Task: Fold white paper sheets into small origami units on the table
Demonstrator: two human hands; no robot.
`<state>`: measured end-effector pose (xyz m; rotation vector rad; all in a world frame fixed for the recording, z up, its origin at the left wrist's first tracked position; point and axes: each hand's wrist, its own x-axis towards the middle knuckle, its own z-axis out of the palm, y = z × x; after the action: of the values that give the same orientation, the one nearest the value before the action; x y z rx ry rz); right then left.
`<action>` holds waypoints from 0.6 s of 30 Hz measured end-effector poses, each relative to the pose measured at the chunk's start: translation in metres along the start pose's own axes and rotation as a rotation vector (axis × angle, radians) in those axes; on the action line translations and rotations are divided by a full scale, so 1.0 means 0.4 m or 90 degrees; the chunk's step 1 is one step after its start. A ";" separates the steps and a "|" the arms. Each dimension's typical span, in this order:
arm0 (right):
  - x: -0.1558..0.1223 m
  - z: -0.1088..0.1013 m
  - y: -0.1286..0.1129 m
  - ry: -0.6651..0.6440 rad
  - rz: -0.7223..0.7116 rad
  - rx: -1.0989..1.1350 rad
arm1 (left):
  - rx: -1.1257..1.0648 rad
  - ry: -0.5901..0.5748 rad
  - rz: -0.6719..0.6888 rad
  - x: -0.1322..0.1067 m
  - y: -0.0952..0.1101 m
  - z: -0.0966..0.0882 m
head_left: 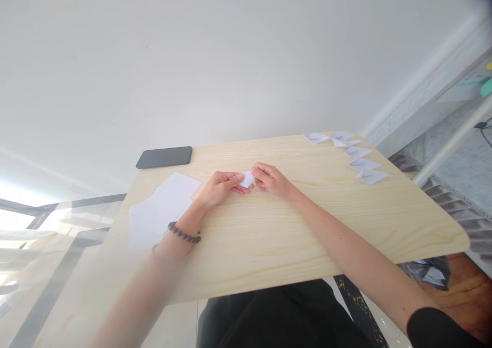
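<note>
A small folded piece of white paper [246, 179] is pinched between both hands above the middle of the light wooden table [269, 245]. My left hand [221, 187], with a bead bracelet at the wrist, grips its left side with curled fingers. My right hand [271, 179] pinches its right side. Both hands rest low on the tabletop.
A stack of white paper sheets [161, 209] lies to the left of my left arm. A dark phone [164, 157] lies at the table's far left corner. Several folded white paper pieces [355, 156] sit in a row at the far right. A white wall stands behind.
</note>
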<state>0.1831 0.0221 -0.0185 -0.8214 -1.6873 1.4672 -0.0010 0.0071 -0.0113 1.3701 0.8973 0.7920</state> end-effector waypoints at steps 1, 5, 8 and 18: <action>0.000 0.000 -0.001 0.002 0.002 0.001 | -0.016 -0.004 -0.004 0.001 -0.002 0.000; -0.001 -0.002 -0.003 0.009 0.007 -0.005 | -0.065 -0.023 -0.007 0.001 -0.005 0.001; 0.000 -0.004 0.002 0.012 0.003 -0.011 | -0.029 -0.030 0.003 -0.002 0.000 0.004; -0.008 0.002 -0.005 -0.001 -0.012 -0.069 | 0.139 0.059 0.008 -0.007 0.000 0.006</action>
<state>0.1839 0.0187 -0.0170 -0.8600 -1.7839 1.3733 -0.0003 0.0034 -0.0110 1.5405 1.0734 0.7898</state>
